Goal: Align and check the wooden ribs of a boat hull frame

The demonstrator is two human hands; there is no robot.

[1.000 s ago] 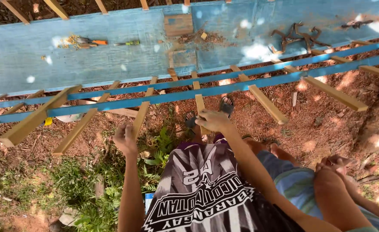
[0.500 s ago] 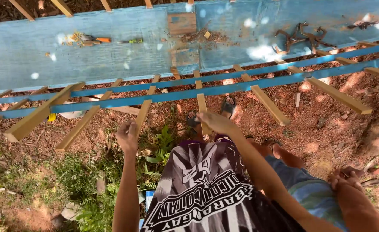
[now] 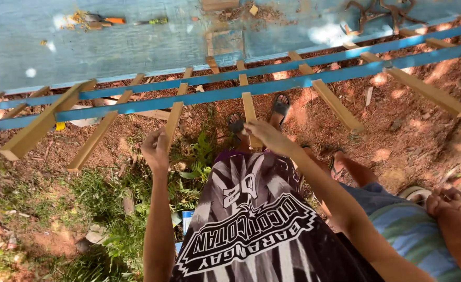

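Wooden slats everywhere here. I count roughly ten pale ones poking out toward the near side from under two long blue rails (image 3: 272,89), which run left to right across the whole scene, with a big pale-blue painted board (image 3: 136,47) along the far edge.

Two hands belong to the person wearing the camera. The left hand (image 3: 156,149) is curled closed around the near end of one slat (image 3: 174,117). The right hand (image 3: 264,137) has its fingers wrapped on the near end of the next slat over (image 3: 249,112), just to the right. Both slats slope from the blue rails down to the hands.

Another person's hand (image 3: 446,201) shows at the near right edge, next to a striped blue garment. Can't tell if it holds anything. Two dark sandals (image 3: 280,104) sit on the red dirt under the slats.

Far left on the board: one orange-handled tool (image 3: 105,20) and one green-handled tool (image 3: 152,21), side by side. Far right there's a tangle of dark twisted scraps (image 3: 376,13).

Compared with half a second back, the view has tipped down and closer, so less of the board shows; the hands were already on the same two slats. No boxes or bins anywhere.
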